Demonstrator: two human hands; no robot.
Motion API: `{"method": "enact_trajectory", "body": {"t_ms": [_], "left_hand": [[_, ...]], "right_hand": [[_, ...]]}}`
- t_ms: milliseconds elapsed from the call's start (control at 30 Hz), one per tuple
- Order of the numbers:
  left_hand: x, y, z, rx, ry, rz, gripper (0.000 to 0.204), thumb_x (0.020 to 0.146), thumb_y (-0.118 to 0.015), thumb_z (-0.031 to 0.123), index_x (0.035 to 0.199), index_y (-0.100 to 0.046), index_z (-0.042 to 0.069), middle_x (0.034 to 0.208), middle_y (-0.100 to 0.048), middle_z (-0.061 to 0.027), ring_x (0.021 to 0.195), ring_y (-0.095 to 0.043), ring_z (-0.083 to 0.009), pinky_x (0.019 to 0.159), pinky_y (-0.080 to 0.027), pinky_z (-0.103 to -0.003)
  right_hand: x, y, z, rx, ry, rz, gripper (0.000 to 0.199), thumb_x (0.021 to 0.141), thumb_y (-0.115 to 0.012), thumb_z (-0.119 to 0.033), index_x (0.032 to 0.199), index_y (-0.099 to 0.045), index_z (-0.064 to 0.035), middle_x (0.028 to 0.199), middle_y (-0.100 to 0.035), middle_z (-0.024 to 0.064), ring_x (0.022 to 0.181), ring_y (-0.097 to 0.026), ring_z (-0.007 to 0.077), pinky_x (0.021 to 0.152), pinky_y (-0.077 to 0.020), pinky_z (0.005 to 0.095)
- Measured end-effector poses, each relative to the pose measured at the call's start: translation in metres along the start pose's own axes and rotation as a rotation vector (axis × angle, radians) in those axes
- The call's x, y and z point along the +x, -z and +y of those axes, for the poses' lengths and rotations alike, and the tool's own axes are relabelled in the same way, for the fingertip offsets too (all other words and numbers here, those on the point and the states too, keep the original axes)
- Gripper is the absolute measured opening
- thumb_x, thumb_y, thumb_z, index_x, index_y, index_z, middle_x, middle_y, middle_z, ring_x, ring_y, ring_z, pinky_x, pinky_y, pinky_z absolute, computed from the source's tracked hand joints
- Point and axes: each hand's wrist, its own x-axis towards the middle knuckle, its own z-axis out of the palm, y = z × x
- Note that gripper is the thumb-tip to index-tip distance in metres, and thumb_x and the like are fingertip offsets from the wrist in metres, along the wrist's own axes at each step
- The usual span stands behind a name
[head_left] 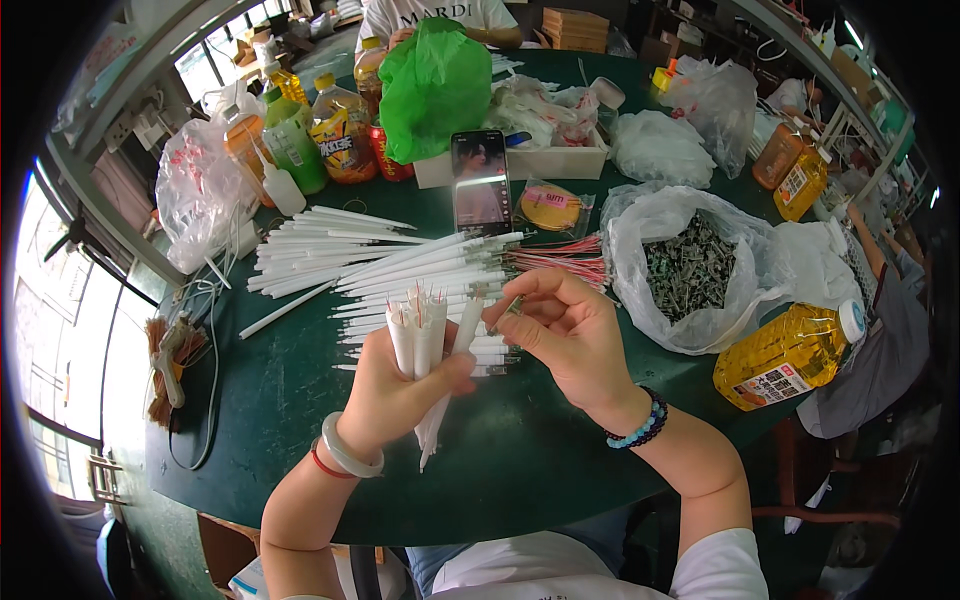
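My left hand (378,385) is closed round a bundle of slim white tubes (423,345), held upright with thin reddish wire ends at their tops. One white tube (467,325) leans apart from the bundle under my left thumb. Beside its top, my right hand (575,335) pinches a small dark, partly shiny piece (514,306); its exact kind is too small to tell. Behind my hands, many more white tubes (325,250) lie heaped on the dark green table (500,480). Red and white wires (565,258) spread at the right of that heap.
A clear plastic bag (635,310) of small dark parts (690,265) sits right, near a bottle of yellow liquid (785,355). A phone (481,185) stands against a white box (560,165). Several bottles (290,140), a green bag (435,90) and a brush (172,370) are left. Another person (440,15) sits opposite.
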Motion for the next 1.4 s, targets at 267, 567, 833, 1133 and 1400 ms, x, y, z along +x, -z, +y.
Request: {"method": "enact_trajectory", "body": {"t_ms": [267, 567, 833, 1133, 1400], "left_hand": [[0.001, 0.002, 0.000, -0.014, -0.030, -0.005, 0.017, 0.076, -0.059, 0.006, 0.090, -0.054, -0.003, 0.072, -0.059, -0.0065, 0.063, -0.060, -0.0118, 0.056, -0.047, -0.023], [-0.002, 0.001, 0.005, -0.015, -0.035, 0.007, 0.017, 0.076, -0.059, 0.005, 0.089, -0.055, -0.004, 0.074, -0.060, -0.0075, 0.064, -0.060, -0.0112, 0.056, -0.047, -0.022], [-0.001, 0.000, 0.006, -0.078, -0.036, -0.057, 0.016, 0.076, -0.057, 0.003, 0.091, -0.054, -0.003, 0.079, -0.061, -0.0093, 0.068, -0.061, -0.0127, 0.056, -0.048, -0.022], [0.000, -0.001, 0.003, -0.187, -0.049, -0.043, 0.019, 0.077, -0.055, 0.003, 0.094, -0.051, -0.006, 0.084, -0.058, -0.0112, 0.076, -0.061, -0.0175, 0.065, -0.051, -0.028], [0.004, 0.011, 0.004, -0.329, 0.109, -0.212, 0.026, 0.075, -0.060, 0.009, 0.096, -0.050, -0.004, 0.084, -0.058, -0.0122, 0.072, -0.061, -0.0183, 0.063, -0.051, -0.029]], "right_hand": [[0.000, 0.002, 0.000, 0.000, -0.010, -0.028, 0.022, 0.079, -0.058, -0.001, 0.099, -0.051, 0.0012, 0.091, -0.060, 0.0096, 0.086, -0.059, 0.0131, 0.076, -0.0461, 0.0226], [0.005, 0.002, -0.006, 0.063, 0.054, 0.006, 0.022, 0.079, -0.058, -0.001, 0.099, -0.050, 0.0014, 0.092, -0.060, 0.0115, 0.087, -0.059, 0.0139, 0.077, -0.0465, 0.0230], [0.004, 0.003, -0.016, 0.109, 0.014, 0.000, 0.024, 0.079, -0.059, -0.002, 0.101, -0.049, 0.0010, 0.087, -0.062, 0.0124, 0.084, -0.060, 0.0145, 0.074, -0.0473, 0.0219], [0.005, 0.005, -0.015, 0.065, 0.045, -0.024, 0.023, 0.079, -0.058, -0.001, 0.101, -0.049, 0.0006, 0.087, -0.062, 0.0115, 0.086, -0.060, 0.0151, 0.073, -0.0479, 0.0224], [0.005, 0.001, -0.016, 0.077, 0.059, -0.044, 0.021, 0.078, -0.060, -0.002, 0.098, -0.051, -0.0007, 0.086, -0.062, 0.0141, 0.080, -0.061, 0.0163, 0.069, -0.0509, 0.0251]]}}
